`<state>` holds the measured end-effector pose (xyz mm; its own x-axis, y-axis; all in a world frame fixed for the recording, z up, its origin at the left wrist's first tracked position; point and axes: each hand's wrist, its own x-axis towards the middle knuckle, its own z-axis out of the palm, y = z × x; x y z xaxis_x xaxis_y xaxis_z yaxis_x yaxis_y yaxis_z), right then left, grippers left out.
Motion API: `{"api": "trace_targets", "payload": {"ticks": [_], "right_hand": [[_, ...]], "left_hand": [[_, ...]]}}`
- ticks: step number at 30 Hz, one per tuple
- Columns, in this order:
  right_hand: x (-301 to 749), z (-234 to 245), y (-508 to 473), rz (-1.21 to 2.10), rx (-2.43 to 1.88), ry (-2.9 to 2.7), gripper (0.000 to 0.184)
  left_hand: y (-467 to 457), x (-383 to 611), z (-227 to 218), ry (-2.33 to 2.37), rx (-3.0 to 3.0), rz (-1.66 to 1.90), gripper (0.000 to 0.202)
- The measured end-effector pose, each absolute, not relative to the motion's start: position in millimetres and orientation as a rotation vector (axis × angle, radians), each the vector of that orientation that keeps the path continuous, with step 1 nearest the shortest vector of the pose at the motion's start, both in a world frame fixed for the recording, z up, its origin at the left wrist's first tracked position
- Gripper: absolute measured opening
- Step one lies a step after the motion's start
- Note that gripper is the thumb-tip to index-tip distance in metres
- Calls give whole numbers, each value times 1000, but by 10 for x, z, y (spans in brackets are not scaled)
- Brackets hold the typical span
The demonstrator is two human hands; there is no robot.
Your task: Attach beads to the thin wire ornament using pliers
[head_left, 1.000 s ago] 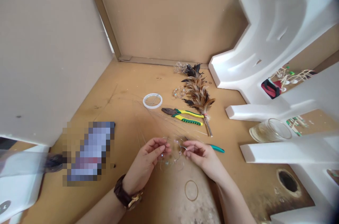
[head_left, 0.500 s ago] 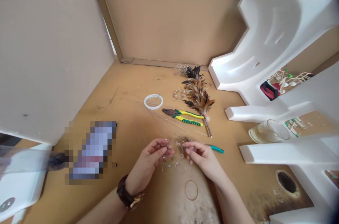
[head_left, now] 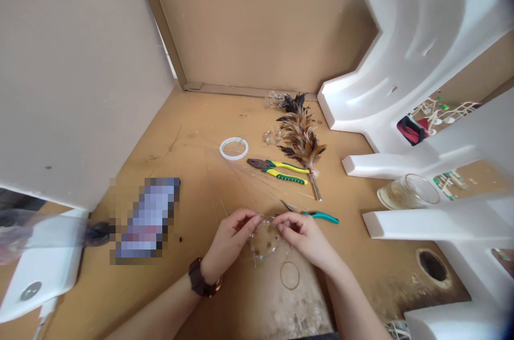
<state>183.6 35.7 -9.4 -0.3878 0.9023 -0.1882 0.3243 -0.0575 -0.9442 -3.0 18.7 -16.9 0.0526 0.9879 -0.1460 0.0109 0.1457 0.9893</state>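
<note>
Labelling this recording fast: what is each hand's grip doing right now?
Left hand: closed, fingertips pinching a thin round wire ring with small pale beads.
Right hand: closed, pinching the same ring at its upper right.

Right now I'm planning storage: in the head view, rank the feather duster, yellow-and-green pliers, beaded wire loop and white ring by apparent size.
1. Feather duster
2. Yellow-and-green pliers
Unranked: beaded wire loop and white ring; the loop spans more of the picture, but it is nearer the camera.
</note>
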Motion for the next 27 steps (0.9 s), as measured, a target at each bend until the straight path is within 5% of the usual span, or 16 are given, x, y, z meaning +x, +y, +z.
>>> {"api": "trace_targets", "payload": {"ticks": [27], "right_hand": [[1743,-146,293,1201,-1310,-2048,10]], "left_hand": [[81,53,-227,1247,1512,848,16]]}}
